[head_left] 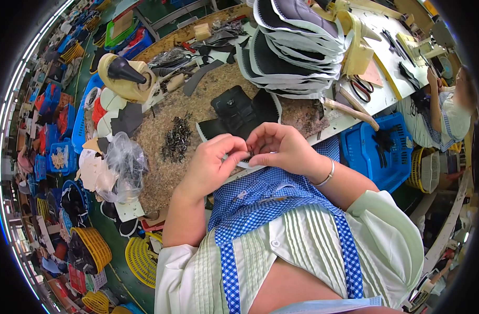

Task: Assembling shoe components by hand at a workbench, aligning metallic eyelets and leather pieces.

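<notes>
My left hand [208,163] and my right hand [289,150] meet at the near edge of the workbench, just in front of my apron. Both are closed, thumbs and fingertips pinched close together. Something small and dark shows between them, too hidden to name. Just beyond my fingers lies a black shoe upper piece [265,110] with white edging and a stitched pocket-like part on top; my hands cover its near side. To the left of it, a loose heap of small black metal fittings [177,138] is spread on the worn brown bench top [158,180].
Stacked black-and-white upper pieces [294,60] rise at the back right, near scissors [361,89] and a wooden-handled hammer [352,112]. A cream machine with a black cone [127,73] stands far left, a clear plastic bag [125,165] below it. A blue basket [378,149] sits right; a co-worker [451,112] is beyond.
</notes>
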Tool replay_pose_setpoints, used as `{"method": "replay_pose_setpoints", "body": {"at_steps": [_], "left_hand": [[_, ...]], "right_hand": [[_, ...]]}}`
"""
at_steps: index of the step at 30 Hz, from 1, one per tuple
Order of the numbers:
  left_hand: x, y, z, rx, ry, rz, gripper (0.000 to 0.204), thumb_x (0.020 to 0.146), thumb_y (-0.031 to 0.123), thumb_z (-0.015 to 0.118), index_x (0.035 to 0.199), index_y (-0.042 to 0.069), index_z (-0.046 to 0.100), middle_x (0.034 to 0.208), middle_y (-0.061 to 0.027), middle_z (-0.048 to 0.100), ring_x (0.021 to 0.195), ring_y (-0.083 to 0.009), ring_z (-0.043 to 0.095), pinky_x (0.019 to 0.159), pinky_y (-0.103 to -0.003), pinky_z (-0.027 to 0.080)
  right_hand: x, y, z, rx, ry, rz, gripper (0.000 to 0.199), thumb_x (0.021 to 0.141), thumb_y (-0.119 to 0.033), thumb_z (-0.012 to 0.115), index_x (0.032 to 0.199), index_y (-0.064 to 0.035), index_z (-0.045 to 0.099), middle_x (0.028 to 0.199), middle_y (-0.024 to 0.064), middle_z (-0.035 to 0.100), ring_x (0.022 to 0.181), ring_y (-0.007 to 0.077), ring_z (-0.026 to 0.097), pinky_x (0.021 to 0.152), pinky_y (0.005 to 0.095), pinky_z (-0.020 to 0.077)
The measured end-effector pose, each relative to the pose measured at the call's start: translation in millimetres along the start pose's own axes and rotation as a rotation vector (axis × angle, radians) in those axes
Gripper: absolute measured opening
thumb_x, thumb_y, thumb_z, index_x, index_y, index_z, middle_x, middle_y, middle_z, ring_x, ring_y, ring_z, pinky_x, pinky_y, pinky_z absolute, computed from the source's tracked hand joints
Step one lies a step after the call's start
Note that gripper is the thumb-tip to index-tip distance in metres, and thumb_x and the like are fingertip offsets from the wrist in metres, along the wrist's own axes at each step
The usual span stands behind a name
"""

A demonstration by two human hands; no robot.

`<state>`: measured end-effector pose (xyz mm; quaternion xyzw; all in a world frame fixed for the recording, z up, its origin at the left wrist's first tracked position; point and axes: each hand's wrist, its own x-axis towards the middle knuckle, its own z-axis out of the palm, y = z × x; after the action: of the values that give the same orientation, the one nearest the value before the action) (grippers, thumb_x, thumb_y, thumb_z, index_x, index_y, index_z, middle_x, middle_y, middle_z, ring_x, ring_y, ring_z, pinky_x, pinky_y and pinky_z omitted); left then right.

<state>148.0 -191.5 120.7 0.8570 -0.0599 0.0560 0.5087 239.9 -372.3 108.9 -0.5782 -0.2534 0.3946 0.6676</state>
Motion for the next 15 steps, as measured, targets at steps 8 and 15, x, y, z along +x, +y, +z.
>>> {"method": "replay_pose_setpoints", "body": {"at_steps": [8,15], "left_hand": [[-0.9,7.3,43.5,-0.275,0.328,0.087,0.029,0.076,-0.004,0.071,0.103,0.001,0.063,0.096,-0.0070,0.063,0.085,-0.0138,0.061,0.077,-0.026,0.048],[-0.1,15.7,45.9,-0.179,0.355,0.221,0.034,0.070,-0.001,0.077,0.102,0.002,0.066,0.096,-0.0092,0.064,0.079,-0.0167,0.062,0.073,-0.028,0.050]], "right_hand": [[-11.8,11.0,-14.7,0.660,0.067,0.051,0.013,0.079,-0.002,0.072,0.087,-0.0036,0.062,0.081,0.0044,0.064,0.072,0.0101,0.059,0.065,0.0219,0.0466],[-23.2,6.8,-14.3,0.685,0.053,0.047,0.011,0.081,-0.002,0.071,0.088,-0.0046,0.063,0.085,0.0048,0.066,0.074,0.0099,0.060,0.068,0.0220,0.0483]]}}
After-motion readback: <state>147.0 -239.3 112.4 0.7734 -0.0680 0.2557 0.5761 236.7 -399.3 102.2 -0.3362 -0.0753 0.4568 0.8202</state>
